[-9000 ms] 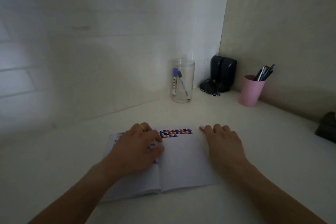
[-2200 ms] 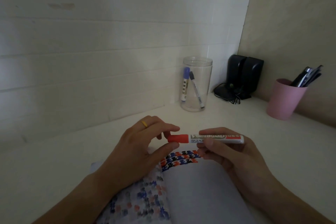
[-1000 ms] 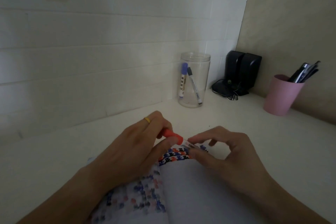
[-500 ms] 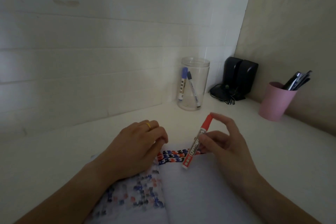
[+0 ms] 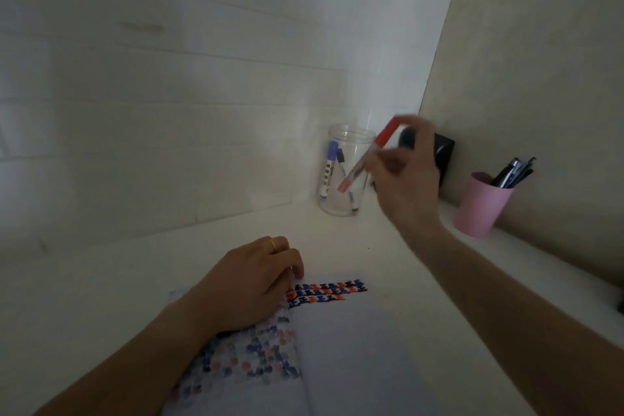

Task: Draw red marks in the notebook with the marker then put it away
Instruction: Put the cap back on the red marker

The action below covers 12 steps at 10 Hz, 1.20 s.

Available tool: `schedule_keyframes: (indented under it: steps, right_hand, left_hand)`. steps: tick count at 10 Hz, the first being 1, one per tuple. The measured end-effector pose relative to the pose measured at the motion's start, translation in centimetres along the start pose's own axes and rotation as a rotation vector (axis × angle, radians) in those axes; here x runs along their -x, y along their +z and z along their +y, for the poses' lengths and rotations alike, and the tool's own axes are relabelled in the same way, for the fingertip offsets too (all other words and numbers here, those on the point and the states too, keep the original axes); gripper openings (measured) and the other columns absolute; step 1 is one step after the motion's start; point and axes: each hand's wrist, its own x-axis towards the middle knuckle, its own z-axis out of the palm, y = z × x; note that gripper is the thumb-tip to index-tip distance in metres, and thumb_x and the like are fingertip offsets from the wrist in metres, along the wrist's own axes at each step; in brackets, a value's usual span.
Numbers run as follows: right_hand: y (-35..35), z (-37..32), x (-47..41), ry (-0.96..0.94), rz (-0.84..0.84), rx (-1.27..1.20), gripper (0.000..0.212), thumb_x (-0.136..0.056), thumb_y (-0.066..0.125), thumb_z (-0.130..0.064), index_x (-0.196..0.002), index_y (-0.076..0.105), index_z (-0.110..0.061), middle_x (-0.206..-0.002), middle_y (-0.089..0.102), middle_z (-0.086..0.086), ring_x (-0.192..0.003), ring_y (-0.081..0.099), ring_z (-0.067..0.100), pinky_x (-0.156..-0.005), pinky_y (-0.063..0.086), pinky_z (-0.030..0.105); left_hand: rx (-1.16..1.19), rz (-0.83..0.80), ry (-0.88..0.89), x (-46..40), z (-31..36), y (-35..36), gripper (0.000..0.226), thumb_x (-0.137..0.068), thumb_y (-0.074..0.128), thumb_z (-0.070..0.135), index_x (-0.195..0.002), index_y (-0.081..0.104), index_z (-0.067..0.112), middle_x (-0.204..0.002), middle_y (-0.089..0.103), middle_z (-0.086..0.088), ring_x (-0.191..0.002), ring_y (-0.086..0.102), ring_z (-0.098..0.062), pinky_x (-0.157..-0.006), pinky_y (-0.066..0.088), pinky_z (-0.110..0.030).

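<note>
- Table (image 5: 111, 284): a pale surface set into a corner, carrying every item noted below. The lighting is dim and the far hand is blurred, so fine detail is limited.
- Notebook (image 5: 351, 348): lies open at the near edge. Rows of red, blue and dark marks run along the top of the right page; fainter marks cover the left page. The drawing step is judged finished.
- Left hand (image 5: 250, 287): rests on the left page near the spine, fingers curled under and holding nothing visible; it pins the notebook flat.
- Right hand (image 5: 405, 179): raised above the back of the table, just right of the jar. Its fingers pinch the marker around mid-barrel.
- Clear jar (image 5: 347, 169): stands upright near the corner, already holding a blue marker (image 5: 329, 169) and a slimmer dark pen.
- Pink cup (image 5: 481, 204): stands to the right, well apart from the jar, filled with pens. A dark speaker sits behind the right hand, partly hidden.
- Marker (image 5: 366, 159): red cap on and uppermost, tilted, lower end overlapping the jar in view. Whether that end is inside the rim or in front of the wall cannot be told.
- Risk, as judged: if the lower end is outside, it could knock the light jar over. A release at this tilt may catch the pens inside, or tip it.
</note>
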Motion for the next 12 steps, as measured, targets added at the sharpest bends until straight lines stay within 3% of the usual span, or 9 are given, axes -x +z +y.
schedule_keyframes:
  steps: [1,2,3,5,6,7,8,11,12]
  right_hand:
    - [1.3,-1.1,-5.0,-0.207,0.136,0.061,0.051,-0.091,0.066,0.000,-0.132,0.043,-0.018,-0.081,0.072,0.002,-0.067,0.069,0.002,-0.063,0.056,0.013]
    - [2.8,-0.5,-8.4,-0.302,0.153,0.235,0.047,-0.092,0.061,0.001,-0.131,0.044,-0.018,-0.080,0.072,0.003,-0.057,0.064,0.001,-0.055,0.050,0.006]
    - [4.1,1.2,-10.0,-0.290,0.105,0.404,0.047,-0.091,0.062,0.000,-0.127,0.042,-0.022,-0.082,0.073,0.009,-0.065,0.069,0.020,-0.066,0.063,0.037]
    - [5.3,3.4,-10.1,-0.201,-0.036,0.547,0.035,-0.089,0.062,0.002,-0.118,0.048,-0.013,-0.089,0.072,0.015,-0.076,0.070,0.031,-0.073,0.062,0.047]
    - [5.7,3.5,-10.2,-0.173,-0.045,0.551,0.030,-0.090,0.061,0.001,-0.115,0.053,-0.012,-0.089,0.073,0.015,-0.078,0.070,0.030,-0.073,0.061,0.045]
    - [5.9,3.9,-10.5,-0.123,-0.041,0.568,0.018,-0.093,0.056,-0.002,-0.107,0.064,-0.010,-0.093,0.075,0.012,-0.086,0.070,0.027,-0.075,0.056,0.034]
    - [6.0,4.3,-10.3,-0.099,-0.047,0.622,0.020,-0.097,0.054,-0.007,-0.109,0.070,-0.009,-0.105,0.076,0.007,-0.096,0.069,0.022,-0.075,0.042,0.023]
    - [4.7,1.9,-6.1,-0.256,-0.026,0.543,0.016,-0.093,0.062,-0.012,-0.107,0.070,-0.013,-0.108,0.073,0.004,-0.100,0.066,0.021,-0.087,0.046,0.026]
    - [2.9,1.2,-1.1,-0.271,-0.064,0.471,0.014,-0.091,0.067,-0.017,-0.105,0.069,-0.019,-0.105,0.071,-0.001,-0.094,0.065,0.015,-0.088,0.055,0.035]
  left_hand:
    - [0.004,0.003,0.004,0.1,-0.2,0.1,0.023,-0.102,0.044,0.022,-0.105,0.065,0.029,-0.102,0.061,0.011,-0.091,0.055,-0.006,-0.079,0.050,-0.026]
    - [0.014,0.003,0.006,0.1,-0.3,0.1,0.021,-0.101,0.044,0.022,-0.104,0.064,0.029,-0.101,0.061,0.011,-0.090,0.055,-0.005,-0.078,0.049,-0.024]
    - [0.013,0.006,0.020,0.0,-0.4,0.1,0.020,-0.101,0.046,0.021,-0.104,0.064,0.029,-0.101,0.061,0.011,-0.089,0.055,-0.006,-0.077,0.047,-0.023]
    - [0.006,0.003,0.028,-0.1,-0.5,0.3,0.029,-0.099,0.035,0.029,-0.105,0.064,0.028,-0.101,0.061,0.009,-0.089,0.056,-0.009,-0.076,0.048,-0.025]
    - [0.004,0.002,0.028,0.0,-0.6,0.3,0.029,-0.099,0.035,0.028,-0.104,0.064,0.027,-0.100,0.061,0.008,-0.088,0.055,-0.009,-0.075,0.046,-0.024]
    - [0.006,0.007,0.035,0.0,-0.7,0.4,0.028,-0.099,0.037,0.025,-0.104,0.064,0.026,-0.099,0.061,0.008,-0.087,0.055,-0.009,-0.075,0.049,-0.026]
    - [0.010,0.002,0.028,-0.1,-0.5,0.4,0.033,-0.097,0.032,0.027,-0.104,0.065,0.026,-0.099,0.061,0.008,-0.088,0.055,-0.008,-0.075,0.049,-0.026]
    - [0.001,0.011,0.044,-0.2,-0.9,0.4,0.037,-0.097,0.029,0.030,-0.105,0.065,0.027,-0.100,0.061,0.009,-0.087,0.054,-0.007,-0.074,0.040,-0.019]
    - [-0.011,0.008,0.055,-0.2,-0.7,0.1,0.033,-0.098,0.031,0.028,-0.104,0.064,0.027,-0.099,0.061,0.008,-0.085,0.055,-0.009,-0.073,0.045,-0.023]
